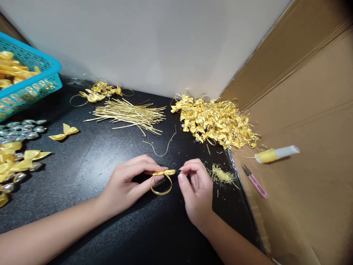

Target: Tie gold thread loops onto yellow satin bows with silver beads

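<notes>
Between thumb and fingers, my left hand (132, 176) pinches a yellow ribbon bow (164, 172). A loop of gold cord (161, 193) hangs below the bow. Just to its right, my right hand (197, 187) has thumb and forefinger brought close together; whether something thin is between them is too small to tell. A loose thin gold thread (161, 154) lies curved on the black table beyond both hands. Further back is a pile of straight gold cord pieces (129, 114).
Finished-looking bows with loops (215, 121) are heaped at back right, a few more (100, 90) at back left. A blue basket (52, 66), silver beads (24, 129) and loose bows sit left. Thread scraps (222, 175), pink snips (256, 184) and a thread spool (277, 154) are right.
</notes>
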The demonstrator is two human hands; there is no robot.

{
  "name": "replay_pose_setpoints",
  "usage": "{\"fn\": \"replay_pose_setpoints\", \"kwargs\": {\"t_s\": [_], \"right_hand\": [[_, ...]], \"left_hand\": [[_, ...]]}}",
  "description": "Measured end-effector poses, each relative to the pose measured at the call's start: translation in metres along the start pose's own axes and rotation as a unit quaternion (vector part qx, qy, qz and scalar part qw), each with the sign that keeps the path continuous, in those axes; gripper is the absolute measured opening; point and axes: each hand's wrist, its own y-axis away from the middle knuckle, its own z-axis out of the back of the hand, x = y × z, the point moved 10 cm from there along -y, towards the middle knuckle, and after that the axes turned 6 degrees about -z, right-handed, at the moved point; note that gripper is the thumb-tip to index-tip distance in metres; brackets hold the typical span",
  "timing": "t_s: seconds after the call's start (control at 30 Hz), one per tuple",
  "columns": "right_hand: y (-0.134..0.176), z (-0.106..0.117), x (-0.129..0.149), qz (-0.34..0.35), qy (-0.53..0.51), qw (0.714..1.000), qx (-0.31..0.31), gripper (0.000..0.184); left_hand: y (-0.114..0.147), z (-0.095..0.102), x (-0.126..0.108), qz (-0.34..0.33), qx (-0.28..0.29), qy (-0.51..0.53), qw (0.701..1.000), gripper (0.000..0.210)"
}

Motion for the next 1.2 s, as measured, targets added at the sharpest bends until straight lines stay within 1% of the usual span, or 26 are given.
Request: {"fn": "replay_pose_setpoints", "kwargs": {"t_s": [0.03,0.07,0.13,0.37,0.5,0.63,0.7,0.8,0.93,1.07,1.2], "right_hand": [[0.003,-0.001,0.015,0.060,0.057,0.997,0.001,0.011],[0.005,-0.004,0.025,0.104,0.103,0.989,0.008,0.013],[0.008,-0.010,0.034,0.144,0.155,0.977,0.020,0.013],[0.004,-0.016,0.027,0.132,0.186,0.973,0.026,0.011],[0.007,-0.022,0.024,0.139,0.225,0.964,0.042,0.004],[0.008,-0.025,0.024,0.145,0.256,0.954,0.053,0.006],[0.008,-0.026,0.024,0.144,0.258,0.953,0.061,0.010],[0.004,-0.026,0.022,0.135,0.255,0.955,0.071,0.015],[-0.001,-0.023,0.020,0.119,0.234,0.963,0.063,0.018],[-0.004,-0.021,0.018,0.104,0.202,0.972,0.056,0.018],[-0.006,-0.018,0.015,0.081,0.165,0.981,0.057,0.018]], "left_hand": [[0.000,0.000,0.000,-0.003,0.000,-0.001,1.000,0.020],[0.000,0.000,-0.001,-0.006,0.001,-0.001,1.000,0.020],[0.000,-0.001,-0.002,-0.011,0.001,-0.002,1.000,0.020],[-0.002,0.000,-0.007,-0.027,-0.001,-0.006,1.000,0.018],[-0.002,0.000,-0.007,-0.031,-0.004,-0.005,0.999,0.017],[-0.001,-0.001,-0.003,-0.024,-0.005,-0.003,1.000,0.016],[-0.001,-0.002,-0.002,-0.017,-0.004,0.000,1.000,0.015],[-0.001,-0.005,0.003,0.010,0.009,0.015,1.000,0.014],[0.000,-0.010,0.016,0.087,0.029,0.068,0.993,0.011],[0.004,-0.016,0.030,0.167,0.031,0.132,0.977,0.009],[0.009,-0.019,0.041,0.223,0.018,0.185,0.957,0.008]]}}
